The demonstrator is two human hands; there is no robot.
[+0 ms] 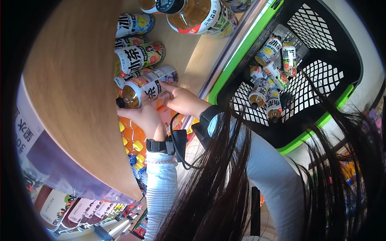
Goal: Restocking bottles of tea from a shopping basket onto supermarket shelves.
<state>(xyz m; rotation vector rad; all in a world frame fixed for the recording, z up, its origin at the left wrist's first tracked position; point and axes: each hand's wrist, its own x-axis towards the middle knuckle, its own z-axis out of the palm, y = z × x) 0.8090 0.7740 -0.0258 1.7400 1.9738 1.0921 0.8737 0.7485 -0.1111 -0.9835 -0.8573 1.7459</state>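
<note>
A bottle of tea (150,82) with a white and orange label and a dark cap lies on its side on the shelf, its cap end toward the left. My left hand (142,117) grips it near the cap end, the fingers partly hidden behind the bottle. My right hand (183,100) holds the same bottle around its label, nearer the base. Just beyond lie several similar bottles, among them a bottle with a fruit-print label (140,58). To the right, a black basket with a green rim (237,68) holds several more small tea bottles (289,60).
Larger tea bottles (209,16) stand at the far end of the wooden shelf (193,64). A wooden panel (80,80) rises close on the left. Below are orange drink bottles with yellow caps (138,145). Long dark hair (205,180) hangs across the lower view, over my right sleeve.
</note>
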